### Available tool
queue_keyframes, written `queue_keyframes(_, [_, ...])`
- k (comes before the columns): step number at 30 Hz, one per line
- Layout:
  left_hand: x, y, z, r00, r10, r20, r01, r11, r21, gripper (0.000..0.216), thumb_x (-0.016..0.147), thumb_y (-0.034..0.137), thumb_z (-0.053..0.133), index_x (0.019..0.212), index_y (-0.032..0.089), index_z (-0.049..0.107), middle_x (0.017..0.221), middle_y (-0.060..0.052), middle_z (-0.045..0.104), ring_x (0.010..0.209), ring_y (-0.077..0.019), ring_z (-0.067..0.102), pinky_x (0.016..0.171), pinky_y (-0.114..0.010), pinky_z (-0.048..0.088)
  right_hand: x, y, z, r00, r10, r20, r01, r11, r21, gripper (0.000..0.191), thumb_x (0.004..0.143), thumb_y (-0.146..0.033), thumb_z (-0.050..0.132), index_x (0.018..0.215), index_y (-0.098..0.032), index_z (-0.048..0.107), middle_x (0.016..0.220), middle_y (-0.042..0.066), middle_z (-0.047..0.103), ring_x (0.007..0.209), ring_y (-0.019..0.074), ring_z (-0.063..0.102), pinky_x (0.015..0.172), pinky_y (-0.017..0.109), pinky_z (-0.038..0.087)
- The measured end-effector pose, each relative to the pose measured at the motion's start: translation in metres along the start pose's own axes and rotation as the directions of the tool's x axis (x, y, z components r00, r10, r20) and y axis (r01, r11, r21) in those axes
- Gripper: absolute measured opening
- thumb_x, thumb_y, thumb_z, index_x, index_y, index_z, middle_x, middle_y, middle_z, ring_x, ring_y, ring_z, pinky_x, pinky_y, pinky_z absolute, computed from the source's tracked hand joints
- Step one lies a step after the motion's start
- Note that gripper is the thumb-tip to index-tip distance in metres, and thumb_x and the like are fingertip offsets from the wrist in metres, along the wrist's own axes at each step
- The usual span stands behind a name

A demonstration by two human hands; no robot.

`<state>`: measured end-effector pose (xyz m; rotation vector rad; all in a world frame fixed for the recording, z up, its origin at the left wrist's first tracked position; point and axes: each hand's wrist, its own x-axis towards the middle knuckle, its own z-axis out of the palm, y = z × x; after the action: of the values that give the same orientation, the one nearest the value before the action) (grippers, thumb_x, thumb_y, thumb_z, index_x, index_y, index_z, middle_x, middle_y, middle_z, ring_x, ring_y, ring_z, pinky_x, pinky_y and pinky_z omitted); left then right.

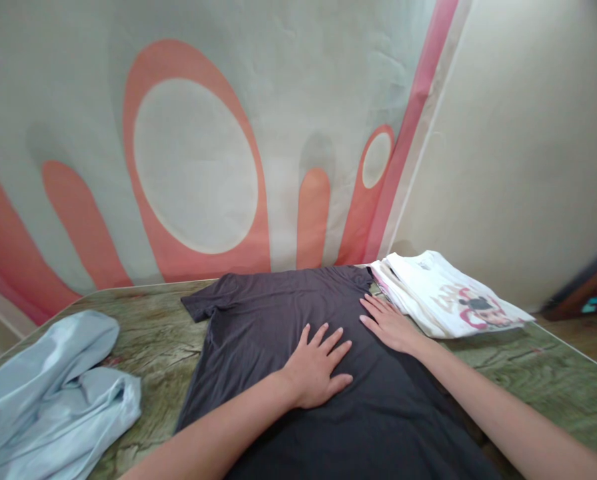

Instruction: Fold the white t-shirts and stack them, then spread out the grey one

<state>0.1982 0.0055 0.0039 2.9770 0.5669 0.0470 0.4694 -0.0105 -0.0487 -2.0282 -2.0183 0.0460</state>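
Note:
A dark T-shirt lies spread over the table, its short sleeves toward the wall and its lower end running out of view at the bottom. My left hand rests palm down on the middle of the shirt, fingers spread. Near the shirt's right edge, my right hand also lies flat, fingers stretched out. Neither hand grips the fabric. Just beyond the right hand is a stack of folded white shirts, the top one with a printed cartoon figure.
On the left of the wood-patterned table lies a crumpled light blue-grey garment. A wall with orange-red shapes rises behind the table's far edge. At the far right stands a dark-edged object, partly cut off.

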Motion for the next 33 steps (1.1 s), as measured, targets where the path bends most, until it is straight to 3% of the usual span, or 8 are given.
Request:
queue_keyframes(4, [-0.013, 0.006, -0.002, 0.999, -0.032, 0.008, 0.033, 0.999, -0.039, 0.061, 0.087, 0.06, 0.02, 0.139, 0.029, 0.023, 0.148, -0.004, 0.016, 0.134, -0.0328, 0.01, 0.102, -0.058, 0.01, -0.004, 0.015, -0.008, 0.995, 0.022, -0.102, -0.004, 0.985, 0.17, 0.051, 0.089, -0.047, 0.028, 0.126, -0.017, 0.047, 0.134, 0.01, 0.044, 0.123, 0.0221, 0.039, 0.104, 0.04, 0.028])
queue_keyframes(8, [-0.015, 0.004, -0.008, 0.998, -0.06, 0.027, 0.061, 0.996, -0.069, 0.06, 0.086, 0.06, 0.028, 0.136, 0.026, 0.03, 0.145, -0.006, 0.023, 0.132, -0.0338, 0.017, 0.101, -0.056, 0.018, -0.005, 0.037, -0.012, 0.959, 0.19, -0.211, -0.099, 0.92, 0.378, 0.039, 0.087, -0.041, 0.034, 0.11, -0.018, 0.055, 0.109, 0.009, 0.062, 0.099, 0.0202, 0.057, 0.086, 0.034, 0.044])
queue_keyframes(13, [0.019, 0.0, -0.017, 1.0, 0.009, 0.01, -0.008, 0.997, -0.078, 0.048, 0.088, 0.045, 0.033, 0.128, 0.019, 0.041, 0.139, -0.009, 0.035, 0.129, -0.0266, 0.028, 0.103, -0.045, 0.023, -0.006, 0.041, -0.011, 0.959, 0.272, -0.074, -0.213, 0.87, 0.444, 0.033, 0.081, -0.036, 0.045, 0.106, -0.016, 0.053, 0.082, 0.005, 0.066, 0.067, 0.0163, 0.061, 0.065, 0.03, 0.046])
queue_keyframes(18, [0.063, 0.0, 0.0, 0.999, 0.025, -0.041, -0.029, 0.996, -0.083, 0.057, 0.09, 0.05, 0.023, 0.135, 0.017, 0.032, 0.143, -0.01, 0.028, 0.131, -0.0254, 0.023, 0.104, -0.045, 0.019, -0.007, 0.016, -0.013, 0.966, 0.245, -0.085, -0.206, 0.923, 0.323, 0.029, 0.078, -0.033, 0.05, 0.102, -0.017, 0.053, 0.072, 0.002, 0.062, 0.065, 0.0162, 0.058, 0.064, 0.029, 0.043])
queue_keyframes(22, [0.068, 0.0, 0.018, 0.996, 0.015, -0.086, -0.021, 0.998, -0.066, 0.062, 0.089, 0.057, 0.018, 0.138, 0.02, 0.027, 0.146, -0.007, 0.022, 0.133, -0.0249, 0.018, 0.106, -0.046, 0.014, -0.01, 0.015, -0.018, 0.97, 0.245, -0.006, -0.229, 0.916, 0.329, 0.026, 0.076, -0.029, 0.052, 0.099, -0.017, 0.051, 0.066, -0.001, 0.058, 0.061, 0.0149, 0.056, 0.059, 0.027, 0.041])
queue_keyframes(28, [0.062, 0.0, 0.022, 0.992, 0.028, -0.124, -0.032, 0.999, -0.036, 0.058, 0.09, 0.056, 0.018, 0.138, 0.025, 0.028, 0.146, -0.004, 0.023, 0.133, -0.024, 0.019, 0.106, -0.044, 0.013, -0.015, 0.017, -0.029, 0.936, 0.351, 0.015, -0.293, 0.757, 0.584, 0.023, 0.077, -0.032, 0.048, 0.095, -0.017, 0.047, 0.074, 0.001, 0.059, 0.06, 0.0135, 0.054, 0.054, 0.025, 0.041])
queue_keyframes(33, [0.062, 0.0, 0.022, 0.991, 0.029, -0.132, -0.034, 0.999, -0.03, 0.059, 0.09, 0.056, 0.019, 0.138, 0.023, 0.028, 0.145, -0.005, 0.024, 0.132, -0.0243, 0.02, 0.106, -0.044, 0.014, -0.019, 0.006, -0.033, 0.919, 0.367, 0.143, -0.354, 0.612, 0.707, 0.03, 0.074, -0.028, 0.056, 0.1, -0.017, 0.047, 0.085, 0.004, 0.058, 0.068, 0.013, 0.057, 0.059, 0.026, 0.045])
